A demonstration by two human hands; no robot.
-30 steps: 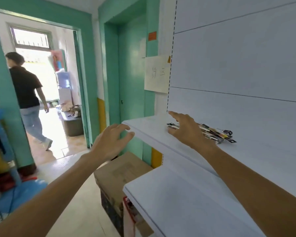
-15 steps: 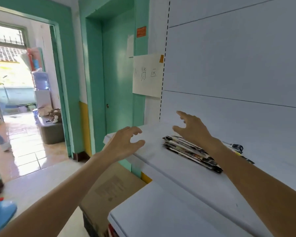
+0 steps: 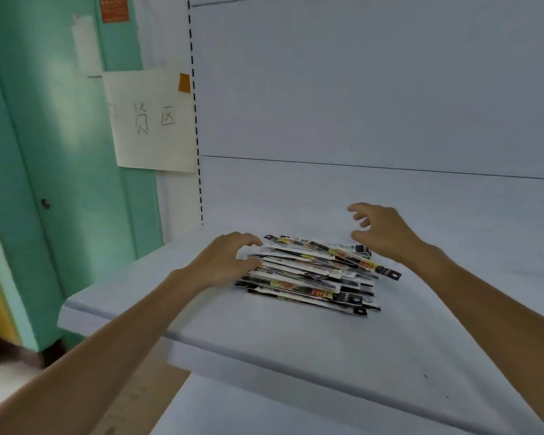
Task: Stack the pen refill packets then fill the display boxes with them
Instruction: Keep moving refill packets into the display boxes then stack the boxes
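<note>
White shelf (image 3: pixel 201 324) with packet stack (image 3: pixel 311 271) between left hand (image 3: pixel 223 262) and right hand (image 3: pixel 387 233)

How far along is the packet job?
Done: the packets sit in a loose, uneven pile on the shelf. In hand: the left hand touches its left end, the right hand hovers over its right. Left: squaring it and filling display boxes, none in view.

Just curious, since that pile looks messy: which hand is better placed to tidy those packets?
Left, probably. The left hand has its fingers right at the near left end of the packet pile, while the right hand hovers open above the far end, apparently clear of it.
</note>
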